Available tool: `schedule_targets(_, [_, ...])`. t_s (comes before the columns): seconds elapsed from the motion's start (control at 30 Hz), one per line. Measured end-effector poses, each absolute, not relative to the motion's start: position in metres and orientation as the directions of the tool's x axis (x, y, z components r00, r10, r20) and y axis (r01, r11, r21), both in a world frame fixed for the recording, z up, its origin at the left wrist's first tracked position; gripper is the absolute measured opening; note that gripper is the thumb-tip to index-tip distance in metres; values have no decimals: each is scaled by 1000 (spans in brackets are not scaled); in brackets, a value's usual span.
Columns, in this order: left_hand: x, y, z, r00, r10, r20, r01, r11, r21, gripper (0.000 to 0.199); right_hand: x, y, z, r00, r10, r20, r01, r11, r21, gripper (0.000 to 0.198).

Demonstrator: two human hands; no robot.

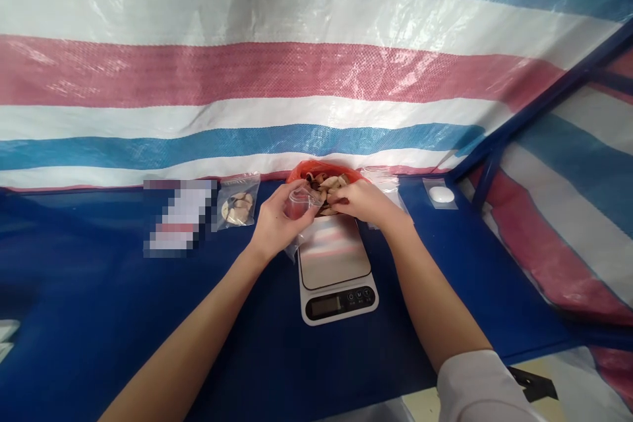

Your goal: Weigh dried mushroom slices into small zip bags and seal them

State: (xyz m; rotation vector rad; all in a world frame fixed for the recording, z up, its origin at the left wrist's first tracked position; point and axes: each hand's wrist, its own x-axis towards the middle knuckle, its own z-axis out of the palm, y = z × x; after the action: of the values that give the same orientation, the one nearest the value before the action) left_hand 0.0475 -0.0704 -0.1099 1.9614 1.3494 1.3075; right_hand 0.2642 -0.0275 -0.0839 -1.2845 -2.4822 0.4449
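Bag (306, 198), in the left hand (277, 223), fingers curled round it by the scale's (335, 257) far-left corner, seems light, limp, best held by rim; right hand (357, 201) bunched at pieces (324, 188), hold unclear.

A hand could slide over the blue table (99, 316) left of the left arm (205, 323) or right of the right arm (430, 283). Between them sits the scale (335, 257). The left hand (277, 221), its clear bag (304, 196) and the right hand (363, 201) crowd the red bag (309, 169). Behind hangs a striped sheet (277, 72).
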Motion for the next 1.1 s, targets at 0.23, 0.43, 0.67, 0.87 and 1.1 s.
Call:
schedule_targets(0.23, [43,-72,-117,123,868,480,458,-479,749,49,276,-29,-76,-487,849,204,762,527,-376,17])
schedule_targets(0.43, [42,-71,-117,129,861,492,442,-494,748,48,277,-26,-82,-339,871,357,824,457,-334,18])
schedule_targets(0.67, [43,-72,-117,135,866,482,425,-490,761,48,270,-25,-90,-266,881,391,833,414,-366,23])
schedule_targets(0.87, [43,-72,-118,151,868,474,412,-491,767,49,263,-27,-91,-221,931,291,888,316,-333,30])
schedule_targets(1.1, [43,-73,-116,165,858,486,397,-509,764,49,259,-27,-96,-196,923,332,885,312,-346,34])
